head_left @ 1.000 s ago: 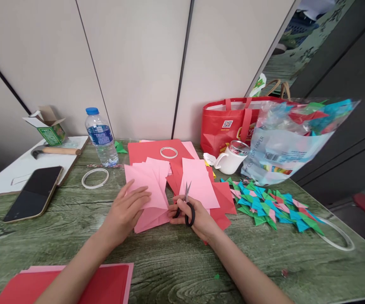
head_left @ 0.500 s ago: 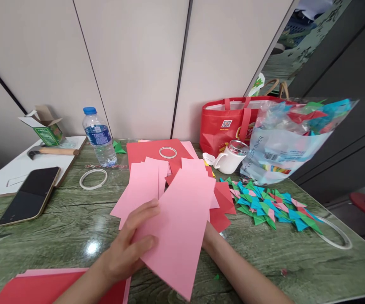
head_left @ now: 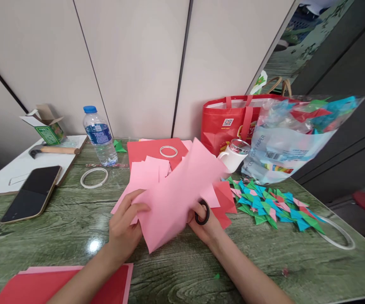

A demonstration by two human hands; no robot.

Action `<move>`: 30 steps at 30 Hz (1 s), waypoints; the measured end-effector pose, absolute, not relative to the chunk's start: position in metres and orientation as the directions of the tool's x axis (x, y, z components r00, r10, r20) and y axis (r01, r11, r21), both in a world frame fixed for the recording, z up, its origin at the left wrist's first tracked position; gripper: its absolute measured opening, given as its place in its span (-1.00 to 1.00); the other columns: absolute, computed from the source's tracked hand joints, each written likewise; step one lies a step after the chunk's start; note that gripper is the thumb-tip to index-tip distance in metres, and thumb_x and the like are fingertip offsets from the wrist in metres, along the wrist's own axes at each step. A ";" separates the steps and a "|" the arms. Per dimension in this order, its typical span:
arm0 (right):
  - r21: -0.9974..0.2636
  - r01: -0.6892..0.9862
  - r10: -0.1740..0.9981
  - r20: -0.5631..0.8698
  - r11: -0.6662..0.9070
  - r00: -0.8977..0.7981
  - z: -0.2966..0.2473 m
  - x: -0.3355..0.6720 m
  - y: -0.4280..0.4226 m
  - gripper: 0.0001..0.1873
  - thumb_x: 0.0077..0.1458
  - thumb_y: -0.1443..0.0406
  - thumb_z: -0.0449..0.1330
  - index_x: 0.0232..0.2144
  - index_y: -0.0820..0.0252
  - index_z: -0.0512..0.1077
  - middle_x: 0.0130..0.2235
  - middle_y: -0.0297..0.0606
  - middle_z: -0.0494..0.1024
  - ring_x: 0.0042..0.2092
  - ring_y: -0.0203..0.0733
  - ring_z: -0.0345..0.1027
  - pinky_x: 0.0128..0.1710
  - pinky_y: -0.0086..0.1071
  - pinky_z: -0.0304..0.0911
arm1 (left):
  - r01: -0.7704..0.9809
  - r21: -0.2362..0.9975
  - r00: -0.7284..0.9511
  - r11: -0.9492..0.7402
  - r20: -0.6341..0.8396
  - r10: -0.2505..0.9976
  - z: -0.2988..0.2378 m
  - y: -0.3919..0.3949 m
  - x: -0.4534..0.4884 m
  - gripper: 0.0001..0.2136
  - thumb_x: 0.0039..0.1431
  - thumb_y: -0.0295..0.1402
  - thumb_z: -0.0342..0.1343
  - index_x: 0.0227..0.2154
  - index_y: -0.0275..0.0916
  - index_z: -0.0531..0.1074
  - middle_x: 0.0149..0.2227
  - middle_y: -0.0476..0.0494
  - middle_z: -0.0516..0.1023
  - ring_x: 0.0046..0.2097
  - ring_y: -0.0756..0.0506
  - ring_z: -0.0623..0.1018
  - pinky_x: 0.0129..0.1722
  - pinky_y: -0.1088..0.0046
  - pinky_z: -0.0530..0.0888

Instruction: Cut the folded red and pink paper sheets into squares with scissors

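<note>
A pink sheet of paper [head_left: 174, 196] is held up above the table, tilted, its right corner smeared by motion. My left hand [head_left: 124, 221] grips its left edge between thumb and fingers. At the sheet's lower right, my right hand [head_left: 206, 226] is closed round scissors [head_left: 206, 212]; a black handle loop shows and the blades are hidden. Behind the held sheet lie pink paper pieces [head_left: 144, 173] and red paper pieces [head_left: 228, 200], partly covered. A stack of red and pink sheets [head_left: 20, 287] lies under my left forearm.
A water bottle [head_left: 100, 137], a tape roll [head_left: 93, 177], a phone [head_left: 32, 194] and a hammer-like tool [head_left: 55, 150] are on the left. To the right stand a red bag [head_left: 214, 126], a white mug [head_left: 234, 156] and a plastic bag [head_left: 274, 147], near folded paper pieces [head_left: 264, 202].
The pink sheet has swung up and tilted to the right. My right hand has come out from behind it, showing the scissors' handle. My left hand has shifted slightly left.
</note>
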State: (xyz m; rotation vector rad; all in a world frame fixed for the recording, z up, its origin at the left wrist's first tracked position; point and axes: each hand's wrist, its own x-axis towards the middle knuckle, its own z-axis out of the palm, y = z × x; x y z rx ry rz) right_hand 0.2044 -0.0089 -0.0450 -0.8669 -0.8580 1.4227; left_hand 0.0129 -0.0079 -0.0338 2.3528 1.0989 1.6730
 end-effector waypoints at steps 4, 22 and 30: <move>-0.790 -0.602 0.990 -0.047 -0.117 -0.131 -0.040 0.207 -0.008 -0.71 -0.16 0.26 0.30 -0.29 0.12 0.43 -0.28 -0.30 0.56 -0.27 -0.11 0.42 -0.27 -0.29 0.31 | 0.336 0.789 -0.015 -0.515 0.551 0.834 -0.026 -0.004 0.013 -0.82 -0.04 -0.58 0.04 -0.45 -0.19 0.45 -0.26 -0.10 0.44 -0.21 -0.09 0.45 -0.32 0.47 0.36; -0.947 -0.316 0.998 -0.053 -0.061 -0.034 -0.036 0.216 -0.003 -0.66 -0.27 0.27 0.35 -0.33 0.17 0.44 -0.34 -0.30 0.54 -0.35 -0.19 0.38 -0.35 -0.37 0.30 | -0.228 0.859 0.359 0.457 -0.362 0.860 -0.004 0.012 -0.010 -0.72 -0.17 -0.32 0.29 -0.34 -0.32 0.51 -0.38 -0.23 0.62 -0.40 -0.13 0.57 -0.41 0.40 0.48; -0.982 -0.187 0.980 -0.014 0.024 0.199 -0.036 0.237 0.009 -0.59 -0.35 0.22 0.38 -0.36 0.20 0.41 -0.57 -0.41 0.41 -0.57 -0.32 0.24 -0.56 -0.43 0.18 | -0.100 0.924 0.248 0.370 -0.338 0.908 0.000 0.018 -0.016 -0.77 -0.12 -0.29 0.24 -0.40 -0.34 0.52 -0.43 -0.22 0.62 -0.44 -0.12 0.56 -0.46 0.42 0.48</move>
